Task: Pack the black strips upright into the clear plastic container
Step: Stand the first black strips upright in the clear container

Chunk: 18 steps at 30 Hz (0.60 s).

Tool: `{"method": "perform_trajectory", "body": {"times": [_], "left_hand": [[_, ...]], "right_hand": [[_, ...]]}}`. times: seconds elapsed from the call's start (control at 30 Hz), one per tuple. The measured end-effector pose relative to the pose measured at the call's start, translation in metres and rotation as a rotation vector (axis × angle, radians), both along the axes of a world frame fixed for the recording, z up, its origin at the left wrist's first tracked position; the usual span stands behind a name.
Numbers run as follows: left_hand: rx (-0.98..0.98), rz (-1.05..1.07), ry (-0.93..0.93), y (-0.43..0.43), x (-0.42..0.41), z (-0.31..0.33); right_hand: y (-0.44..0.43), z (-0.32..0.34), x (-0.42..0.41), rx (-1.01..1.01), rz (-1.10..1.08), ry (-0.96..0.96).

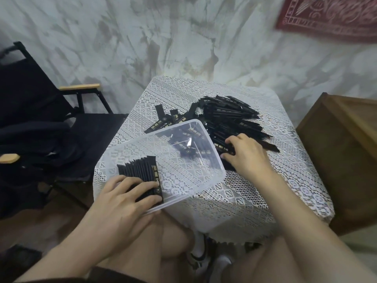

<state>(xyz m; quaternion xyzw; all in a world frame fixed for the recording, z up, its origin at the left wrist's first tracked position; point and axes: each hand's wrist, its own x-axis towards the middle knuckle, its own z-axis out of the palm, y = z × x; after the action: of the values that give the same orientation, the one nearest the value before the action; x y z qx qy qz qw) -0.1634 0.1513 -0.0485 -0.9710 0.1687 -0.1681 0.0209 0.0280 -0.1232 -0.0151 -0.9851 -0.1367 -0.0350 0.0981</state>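
A clear plastic container (212, 160) lies tilted on the lace-covered table (265, 180), its near-left corner hanging over the edge. Inside, at its near-left end, a row of black strips (140, 170) stands on edge. My left hand (126, 199) presses on that row and grips the container's near rim. A big loose pile of black strips (228, 117) with gold markings lies on the table behind and right of the container. My right hand (246, 154) rests on the near end of the pile, fingers curled around a few strips.
A black folding chair (51, 123) with wooden armrests stands left of the table. A brown wooden cabinet (344, 152) stands to the right. A red patterned cloth (330, 15) hangs at the top right. My knees and shoes are below the table edge.
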Motion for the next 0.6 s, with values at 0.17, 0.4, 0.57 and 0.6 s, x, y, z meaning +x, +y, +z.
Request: {"method": "perform_trajectory", "body": {"times": [0.17, 0.4, 0.57, 0.6], "left_hand": [[-0.009, -0.007, -0.006, 0.000, 0.001, 0.001], [0.006, 0.000, 0.022, 0.002, 0.001, 0.000], [-0.014, -0.004, 0.000, 0.003, 0.001, -0.001], [-0.016, -0.008, -0.006, 0.002, 0.001, -0.001]], "right_hand": [[0.003, -0.002, 0.007, -0.038, -0.008, -0.057], [0.003, -0.006, 0.010, -0.040, -0.051, -0.126], [0.002, -0.009, 0.014, -0.043, -0.109, -0.170], [0.002, -0.010, 0.014, -0.037, -0.106, -0.177]]}}
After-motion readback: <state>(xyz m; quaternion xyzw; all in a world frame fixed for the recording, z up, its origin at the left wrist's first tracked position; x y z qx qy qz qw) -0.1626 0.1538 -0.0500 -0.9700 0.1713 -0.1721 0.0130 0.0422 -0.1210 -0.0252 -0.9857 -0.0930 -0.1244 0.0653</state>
